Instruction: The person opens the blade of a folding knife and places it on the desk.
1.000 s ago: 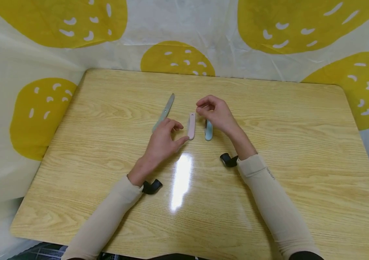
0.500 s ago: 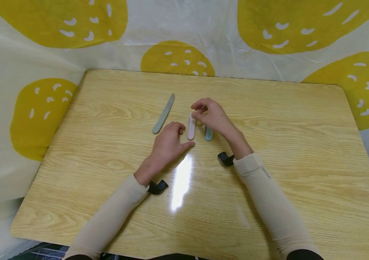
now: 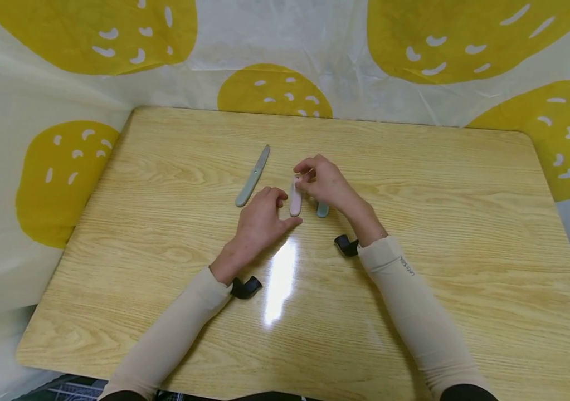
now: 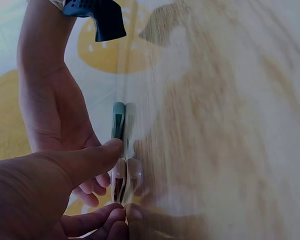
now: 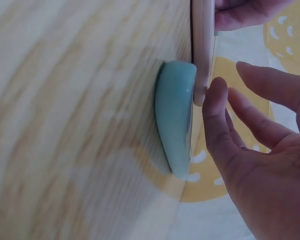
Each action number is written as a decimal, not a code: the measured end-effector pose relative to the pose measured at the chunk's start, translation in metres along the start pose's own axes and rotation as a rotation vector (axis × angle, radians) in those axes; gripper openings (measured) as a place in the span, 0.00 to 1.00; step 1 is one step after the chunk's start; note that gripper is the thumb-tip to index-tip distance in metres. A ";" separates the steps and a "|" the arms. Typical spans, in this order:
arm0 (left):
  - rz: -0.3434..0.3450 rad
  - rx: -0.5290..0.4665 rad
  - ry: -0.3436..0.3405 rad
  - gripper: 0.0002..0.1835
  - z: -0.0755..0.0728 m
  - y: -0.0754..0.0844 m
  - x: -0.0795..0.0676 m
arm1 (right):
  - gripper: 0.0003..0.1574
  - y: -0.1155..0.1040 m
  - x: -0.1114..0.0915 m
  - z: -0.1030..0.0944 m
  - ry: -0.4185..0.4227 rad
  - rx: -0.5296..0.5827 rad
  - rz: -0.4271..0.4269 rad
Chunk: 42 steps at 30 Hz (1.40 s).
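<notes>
A pink folded knife (image 3: 295, 205) lies near the middle of the table, between both hands. My left hand (image 3: 261, 218) is at its left, thumb by the near end and fingers bent loosely beside it. In the left wrist view there is a gap between thumb and fingertips. My right hand (image 3: 329, 182) hovers over the far end, thumb at or near it, fingers apart in the right wrist view; contact is unclear. Under the right hand lies a blue-green folded knife (image 5: 175, 117), partly hidden in the head view. A pale green knife (image 3: 249, 186) lies left, blade out.
The wooden table (image 3: 440, 184) reaches well beyond the hands on both sides. A white curtain (image 3: 285, 39) with yellow shapes hangs along its back and left edges. Black wrist cameras (image 3: 247, 287) sit at both cuffs, and light glares on the tabletop near the left hand.
My right hand has shifted left and a little nearer, from beside the pink knife to over its far end. My left hand has slid slightly right, away from the green knife, uncovering its handle.
</notes>
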State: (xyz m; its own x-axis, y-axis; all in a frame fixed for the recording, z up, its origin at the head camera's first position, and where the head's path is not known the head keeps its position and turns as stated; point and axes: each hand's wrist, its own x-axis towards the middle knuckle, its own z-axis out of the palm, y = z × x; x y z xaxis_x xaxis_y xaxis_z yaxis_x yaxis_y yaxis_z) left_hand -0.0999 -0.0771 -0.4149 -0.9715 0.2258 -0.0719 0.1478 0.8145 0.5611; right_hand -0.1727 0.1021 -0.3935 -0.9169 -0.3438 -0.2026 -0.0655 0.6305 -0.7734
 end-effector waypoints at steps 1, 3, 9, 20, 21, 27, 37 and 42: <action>0.001 -0.001 0.003 0.30 0.000 0.000 0.000 | 0.21 0.000 0.000 0.000 -0.003 0.000 -0.001; 0.002 0.000 0.009 0.29 0.000 0.000 0.000 | 0.21 0.001 0.000 0.000 -0.008 -0.003 -0.005; 0.004 0.000 0.018 0.29 0.001 0.000 0.000 | 0.24 0.001 0.000 0.000 -0.025 -0.030 0.001; -0.005 0.024 0.018 0.26 0.005 0.002 0.002 | 0.31 0.003 0.004 0.000 -0.080 -0.114 0.046; -0.007 0.020 0.020 0.26 0.004 0.002 0.002 | 0.31 0.003 0.005 0.000 -0.085 -0.113 0.051; -0.008 -0.010 0.018 0.24 0.004 0.000 0.001 | 0.31 0.002 0.003 -0.002 -0.095 -0.101 0.076; 0.000 -0.049 0.031 0.19 0.003 -0.006 0.002 | 0.21 0.005 -0.003 -0.003 -0.040 0.207 0.116; -0.012 -0.166 0.029 0.15 0.000 -0.008 0.003 | 0.20 0.009 -0.004 -0.006 -0.014 0.284 0.096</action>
State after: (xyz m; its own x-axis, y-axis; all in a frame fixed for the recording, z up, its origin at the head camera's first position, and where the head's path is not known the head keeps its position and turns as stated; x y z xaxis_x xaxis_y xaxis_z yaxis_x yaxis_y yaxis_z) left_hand -0.1035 -0.0827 -0.4195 -0.9783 0.1995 -0.0568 0.1061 0.7167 0.6893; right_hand -0.1723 0.1133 -0.3958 -0.9081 -0.3025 -0.2897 0.1361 0.4411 -0.8871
